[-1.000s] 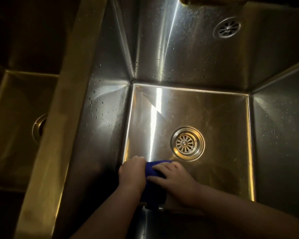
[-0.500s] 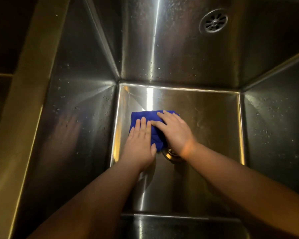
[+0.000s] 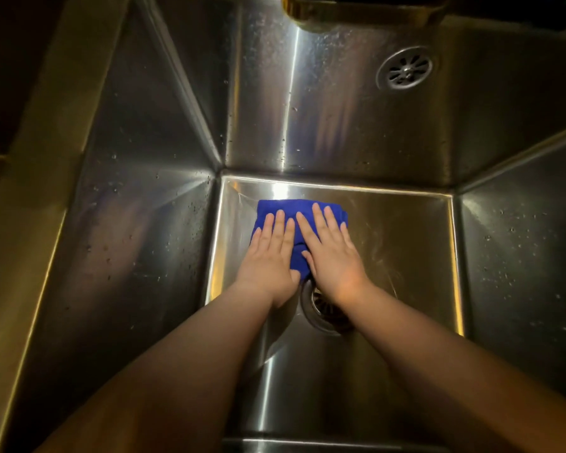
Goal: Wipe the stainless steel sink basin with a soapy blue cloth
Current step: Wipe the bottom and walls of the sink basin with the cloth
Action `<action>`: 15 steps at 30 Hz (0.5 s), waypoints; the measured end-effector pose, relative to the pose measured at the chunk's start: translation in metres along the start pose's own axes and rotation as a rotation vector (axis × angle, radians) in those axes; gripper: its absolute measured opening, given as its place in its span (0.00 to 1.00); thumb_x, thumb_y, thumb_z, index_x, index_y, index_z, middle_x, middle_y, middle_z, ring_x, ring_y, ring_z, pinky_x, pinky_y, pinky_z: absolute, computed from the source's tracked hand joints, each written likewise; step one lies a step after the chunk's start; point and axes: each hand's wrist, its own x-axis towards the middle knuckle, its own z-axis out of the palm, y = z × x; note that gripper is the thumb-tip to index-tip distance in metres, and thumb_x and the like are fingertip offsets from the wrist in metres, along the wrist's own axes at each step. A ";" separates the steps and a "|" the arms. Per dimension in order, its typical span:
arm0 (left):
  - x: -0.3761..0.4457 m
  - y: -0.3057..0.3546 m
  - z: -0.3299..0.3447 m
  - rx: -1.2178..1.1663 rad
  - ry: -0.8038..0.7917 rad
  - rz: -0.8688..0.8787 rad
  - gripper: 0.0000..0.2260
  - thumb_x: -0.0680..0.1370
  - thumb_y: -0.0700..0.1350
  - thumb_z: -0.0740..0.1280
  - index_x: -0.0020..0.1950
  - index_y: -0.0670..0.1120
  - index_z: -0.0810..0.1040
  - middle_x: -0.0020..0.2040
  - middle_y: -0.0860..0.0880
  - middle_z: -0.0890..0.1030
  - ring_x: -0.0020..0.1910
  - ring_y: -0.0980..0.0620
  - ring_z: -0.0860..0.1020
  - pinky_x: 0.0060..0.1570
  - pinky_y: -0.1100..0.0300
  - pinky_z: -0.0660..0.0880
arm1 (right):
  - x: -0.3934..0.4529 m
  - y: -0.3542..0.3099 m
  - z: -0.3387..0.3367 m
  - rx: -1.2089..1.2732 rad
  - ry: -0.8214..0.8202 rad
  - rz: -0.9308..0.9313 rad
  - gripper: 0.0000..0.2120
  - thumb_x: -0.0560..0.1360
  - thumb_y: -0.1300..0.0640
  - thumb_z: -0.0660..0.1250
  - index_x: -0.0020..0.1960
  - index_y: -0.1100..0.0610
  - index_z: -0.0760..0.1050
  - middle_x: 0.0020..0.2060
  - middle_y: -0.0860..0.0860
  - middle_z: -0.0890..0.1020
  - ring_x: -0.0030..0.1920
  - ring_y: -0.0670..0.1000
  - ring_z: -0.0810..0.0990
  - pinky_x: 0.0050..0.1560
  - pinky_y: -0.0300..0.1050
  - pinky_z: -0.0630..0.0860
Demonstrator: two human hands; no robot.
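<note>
Both hands lie flat on the blue cloth, fingers straight and slightly spread; nothing gripped. My left hand covers the cloth's left part, my right hand the right part, thumbs nearly meeting over the cloth's near end. Cloth: deep blue, soft nap, folded to a rough rectangle, pressed on the basin floor near the far-left corner, just short of the back wall.

No writing or brand legible anywhere.

Sink basin: brushed stainless steel, square floor, sharp folded corners, steep walls. Water droplets speckle the left wall and the back wall. Faint curved smear marks on the floor right of my right hand.

Floor drain: round metal strainer, partly hidden under my right wrist. Overflow grille: round, slotted, high on the back wall.
</note>
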 end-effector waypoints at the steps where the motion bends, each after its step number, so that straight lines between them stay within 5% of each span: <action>1: 0.007 0.001 -0.003 -0.015 0.001 0.008 0.37 0.77 0.50 0.56 0.75 0.44 0.33 0.76 0.44 0.32 0.74 0.46 0.32 0.73 0.53 0.35 | 0.006 0.003 -0.002 0.006 0.012 0.008 0.30 0.81 0.53 0.52 0.76 0.49 0.39 0.77 0.53 0.40 0.76 0.54 0.38 0.75 0.53 0.42; 7: 0.041 -0.014 -0.025 -0.073 0.115 0.102 0.33 0.79 0.47 0.56 0.77 0.45 0.41 0.78 0.45 0.40 0.77 0.48 0.40 0.74 0.54 0.41 | 0.044 0.016 -0.020 0.031 0.072 0.042 0.33 0.77 0.58 0.58 0.76 0.49 0.46 0.77 0.54 0.47 0.76 0.56 0.44 0.74 0.54 0.45; 11: 0.016 -0.035 -0.003 -0.107 0.276 -0.119 0.34 0.80 0.54 0.53 0.76 0.43 0.37 0.77 0.44 0.38 0.76 0.47 0.37 0.75 0.51 0.42 | 0.052 0.010 -0.033 0.007 0.057 0.058 0.35 0.74 0.57 0.61 0.76 0.50 0.48 0.76 0.57 0.54 0.75 0.59 0.51 0.74 0.59 0.51; 15: -0.015 -0.050 0.026 0.017 0.205 -0.191 0.33 0.81 0.54 0.50 0.76 0.40 0.38 0.77 0.41 0.39 0.76 0.47 0.38 0.74 0.53 0.38 | 0.054 0.000 -0.042 0.010 -0.006 0.008 0.36 0.75 0.47 0.58 0.75 0.41 0.39 0.73 0.62 0.55 0.72 0.67 0.52 0.69 0.70 0.53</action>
